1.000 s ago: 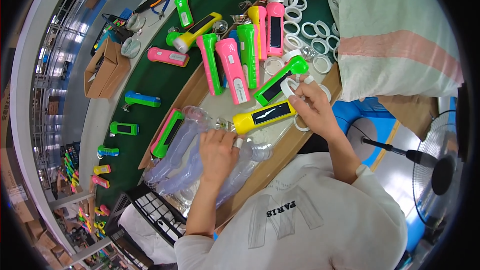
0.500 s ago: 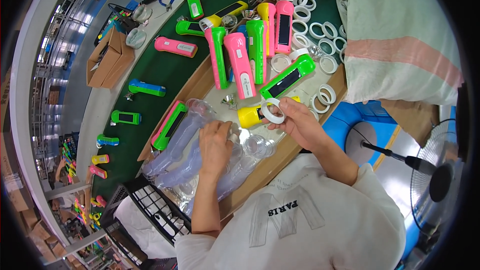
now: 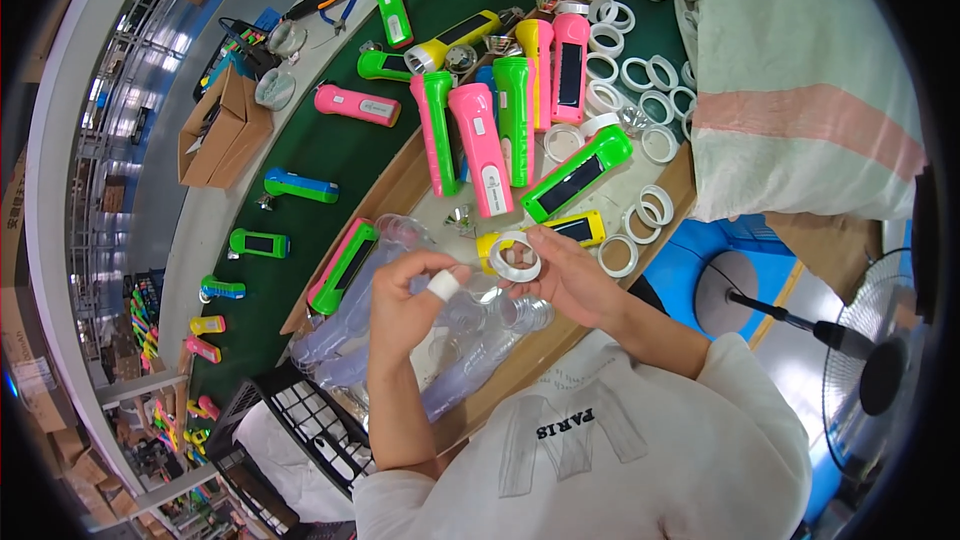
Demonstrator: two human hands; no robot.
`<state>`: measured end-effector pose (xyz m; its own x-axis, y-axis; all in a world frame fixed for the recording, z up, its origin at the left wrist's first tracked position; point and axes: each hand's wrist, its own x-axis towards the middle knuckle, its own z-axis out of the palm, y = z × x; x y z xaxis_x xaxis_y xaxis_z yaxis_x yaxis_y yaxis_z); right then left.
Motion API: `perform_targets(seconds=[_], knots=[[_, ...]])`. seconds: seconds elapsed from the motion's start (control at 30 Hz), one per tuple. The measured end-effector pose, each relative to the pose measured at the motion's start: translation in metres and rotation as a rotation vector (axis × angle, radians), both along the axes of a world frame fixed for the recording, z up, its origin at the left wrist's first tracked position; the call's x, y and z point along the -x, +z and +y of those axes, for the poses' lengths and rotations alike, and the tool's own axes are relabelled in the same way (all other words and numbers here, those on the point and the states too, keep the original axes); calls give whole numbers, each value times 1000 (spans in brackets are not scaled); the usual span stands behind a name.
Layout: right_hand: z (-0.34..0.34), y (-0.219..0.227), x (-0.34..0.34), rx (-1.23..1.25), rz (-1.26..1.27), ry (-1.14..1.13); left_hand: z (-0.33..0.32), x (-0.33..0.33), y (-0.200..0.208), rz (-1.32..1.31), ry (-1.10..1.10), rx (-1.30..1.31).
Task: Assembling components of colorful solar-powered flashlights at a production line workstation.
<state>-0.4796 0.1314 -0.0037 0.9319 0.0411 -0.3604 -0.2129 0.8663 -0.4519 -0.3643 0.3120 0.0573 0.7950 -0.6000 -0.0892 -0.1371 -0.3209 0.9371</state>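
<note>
My right hand (image 3: 572, 278) pinches a white plastic ring (image 3: 502, 269), at two o'clock from my half-curled left hand (image 3: 402, 302); I cannot tell whether that grips anything. A yellow flashlight (image 3: 578, 228) lies at the ring's two o'clock.

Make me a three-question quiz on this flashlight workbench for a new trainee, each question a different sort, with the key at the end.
1. Which thing is in the person's right hand?
A) pliers
B) white ring
C) cardboard box

2. True or false: the fan is on the person's right.

3. Fill in the blank: The flashlight partly hidden behind the right hand and the white ring has a ____ body.

Key:
1. B
2. True
3. yellow
</note>
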Motion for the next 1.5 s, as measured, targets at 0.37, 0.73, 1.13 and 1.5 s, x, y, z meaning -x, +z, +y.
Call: perform_targets(seconds=[0.37,0.73,1.13,1.5], knots=[[-25,11,-25,-137,-89,-14,-115,-231,-43,-684,112,-583],[-43,12,-27,-171,-78,-69,-120,-274,-65,-447,-272,-1077],[-15,13,-25,-264,-99,-27,26,-123,41,-61,89,127],[-3,13,-4,-254,-12,-94,40,28,74,81,-555,-16]])
